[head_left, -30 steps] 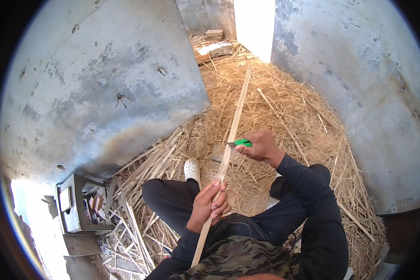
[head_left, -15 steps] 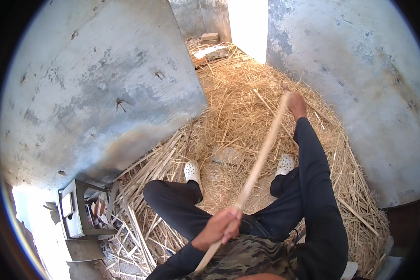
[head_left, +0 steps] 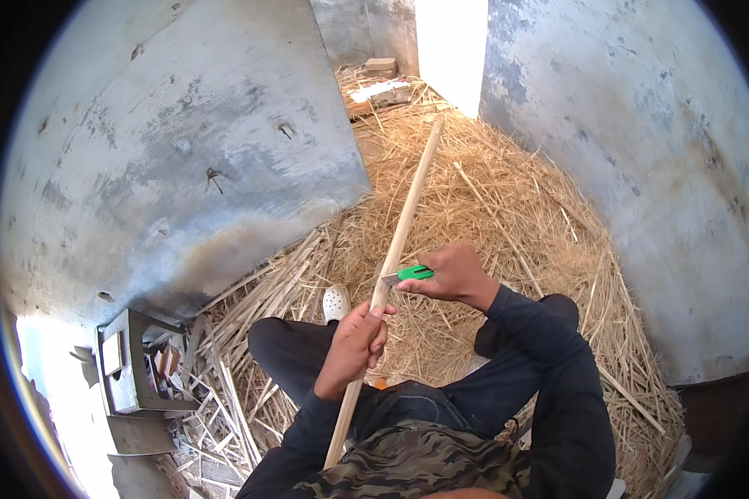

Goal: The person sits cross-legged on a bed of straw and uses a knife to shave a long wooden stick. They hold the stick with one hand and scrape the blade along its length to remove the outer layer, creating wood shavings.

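A long pale wooden stick (head_left: 408,216) runs from my lap, tilted away toward the far end of the room. My left hand (head_left: 354,348) is wrapped round it a little below its middle. My right hand (head_left: 453,274) holds a green-handled utility knife (head_left: 414,273) just above and right of the left hand. The knife's grey blade lies against the stick's right side; how far it bites in, I cannot tell. My legs are bent apart under the stick, and one white clog (head_left: 335,304) shows by the left knee.
Straw-like shavings (head_left: 483,216) cover the floor ahead. Split strips (head_left: 241,399) are heaped at left beside a small wooden box-like stand (head_left: 126,366) with odds and ends inside. Worn grey-blue walls (head_left: 183,166) flank me. Bricks (head_left: 380,66) lie near a bright opening.
My right hand has come back from the stick's far end to near my left hand, where the knife now shows. The stick's far end has swung left, and my left hand sits farther forward.
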### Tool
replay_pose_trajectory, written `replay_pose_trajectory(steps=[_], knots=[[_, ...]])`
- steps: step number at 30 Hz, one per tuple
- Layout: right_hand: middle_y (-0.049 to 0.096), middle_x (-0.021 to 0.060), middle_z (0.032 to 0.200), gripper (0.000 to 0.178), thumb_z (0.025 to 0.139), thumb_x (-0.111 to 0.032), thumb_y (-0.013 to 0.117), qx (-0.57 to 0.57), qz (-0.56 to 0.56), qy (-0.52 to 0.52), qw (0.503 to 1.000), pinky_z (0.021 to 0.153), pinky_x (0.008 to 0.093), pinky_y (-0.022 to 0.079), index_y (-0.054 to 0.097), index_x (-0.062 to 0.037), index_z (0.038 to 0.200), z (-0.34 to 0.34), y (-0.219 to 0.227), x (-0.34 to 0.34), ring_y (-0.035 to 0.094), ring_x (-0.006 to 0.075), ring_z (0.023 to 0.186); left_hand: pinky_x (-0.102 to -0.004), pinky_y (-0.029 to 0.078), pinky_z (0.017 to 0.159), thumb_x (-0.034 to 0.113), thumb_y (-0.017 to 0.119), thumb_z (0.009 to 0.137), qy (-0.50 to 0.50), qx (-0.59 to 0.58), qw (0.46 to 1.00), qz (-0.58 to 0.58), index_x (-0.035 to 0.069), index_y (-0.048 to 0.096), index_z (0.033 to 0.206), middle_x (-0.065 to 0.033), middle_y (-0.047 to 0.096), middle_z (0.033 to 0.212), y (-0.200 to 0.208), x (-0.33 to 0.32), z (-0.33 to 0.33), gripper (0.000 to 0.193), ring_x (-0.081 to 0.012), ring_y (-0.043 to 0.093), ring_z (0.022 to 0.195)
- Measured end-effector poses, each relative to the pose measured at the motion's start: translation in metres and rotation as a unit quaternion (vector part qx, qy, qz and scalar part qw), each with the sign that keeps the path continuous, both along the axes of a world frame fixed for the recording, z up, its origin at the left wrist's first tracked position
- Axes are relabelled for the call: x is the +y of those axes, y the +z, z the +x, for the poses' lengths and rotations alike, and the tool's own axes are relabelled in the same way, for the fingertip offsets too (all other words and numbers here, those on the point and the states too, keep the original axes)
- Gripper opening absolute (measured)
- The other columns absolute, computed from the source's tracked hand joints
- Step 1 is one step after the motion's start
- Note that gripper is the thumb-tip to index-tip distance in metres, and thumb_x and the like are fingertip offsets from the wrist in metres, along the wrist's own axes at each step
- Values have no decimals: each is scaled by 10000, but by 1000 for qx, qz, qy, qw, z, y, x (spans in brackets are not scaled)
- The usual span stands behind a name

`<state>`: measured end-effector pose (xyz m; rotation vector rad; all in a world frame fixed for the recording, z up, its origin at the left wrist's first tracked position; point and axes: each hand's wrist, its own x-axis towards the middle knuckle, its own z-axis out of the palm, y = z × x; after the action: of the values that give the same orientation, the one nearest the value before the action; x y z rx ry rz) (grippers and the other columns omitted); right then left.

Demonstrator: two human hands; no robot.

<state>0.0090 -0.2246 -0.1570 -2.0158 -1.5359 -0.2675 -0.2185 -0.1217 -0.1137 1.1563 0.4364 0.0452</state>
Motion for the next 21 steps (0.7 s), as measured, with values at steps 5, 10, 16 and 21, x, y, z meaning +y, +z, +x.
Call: replay_pose_trajectory(steps=[5,10,16,21], knots=[[445,46,395,745,818,-785,448,43,-13,-164,986,368,352,353,566,-118,508,68,-16,3,485,202,360,-182,281,397,287,390,1041,-1,-10,1000,-27,30,500,1119,41,371,580,3,-17,2,290,-47,307,396],[453,62,402,741,784,-790,500,56,14,-18,998,387,356,400,594,-101,528,-10,-11,1,514,224,372,-190,253,408,298,410,1034,16,8,999,46,22,507,1141,48,369,592,8,-12,2,312,-35,302,435],[452,33,407,692,731,-792,569,-20,71,-15,997,377,347,385,577,-131,523,17,-19,11,500,200,356,-196,256,499,268,434,1029,15,9,991,131,9,491,1210,68,362,658,12,-15,3,321,-16,305,569],[448,35,412,712,741,-808,532,-62,64,-54,995,358,343,346,534,-134,511,38,-14,15,469,201,341,-196,259,508,250,428,1030,7,1,990,141,18,488,1236,71,362,664,12,-15,-2,316,-14,307,578]])
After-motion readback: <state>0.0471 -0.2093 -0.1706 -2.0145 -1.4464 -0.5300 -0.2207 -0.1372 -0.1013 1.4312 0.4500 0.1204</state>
